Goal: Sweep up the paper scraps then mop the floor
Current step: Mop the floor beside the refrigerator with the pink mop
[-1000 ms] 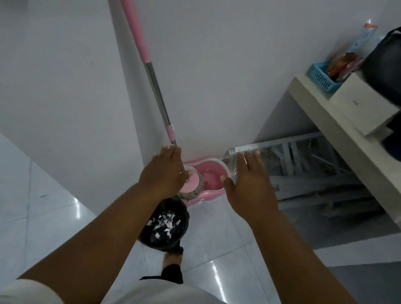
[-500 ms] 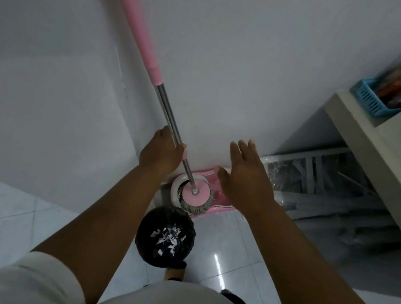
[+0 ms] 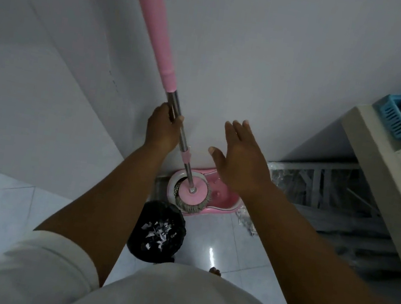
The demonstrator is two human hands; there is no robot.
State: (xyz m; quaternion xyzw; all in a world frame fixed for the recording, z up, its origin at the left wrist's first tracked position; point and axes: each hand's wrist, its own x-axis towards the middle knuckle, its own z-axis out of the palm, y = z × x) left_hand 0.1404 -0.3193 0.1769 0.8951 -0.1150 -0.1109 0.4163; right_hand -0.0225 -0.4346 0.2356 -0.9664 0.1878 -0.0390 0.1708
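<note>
I have the left hand on the mop pole, its fingers clamped round the bare steel section just below the pink grip. From those fingers the pole slants down and away to the round mop head, which sits in the spinner basket of the pink bucket against the foot of the wall. Above the fingers the pink grip runs up and out of view.

The right hand hovers beside the pole and holds nothing. Its fingers are straight and slightly apart, palm facing down, over the far end of the bucket and well clear of the steel tube.

Below the left fingers, nearer to me than the bucket and just beside it, stands a bin lined with a black bag. The paper scraps lie inside it as white bits on the black. The tiled floor round it shines.

Off to the right of the right fingers a desk carries a blue basket; what the basket holds is too blurred to name.
</note>
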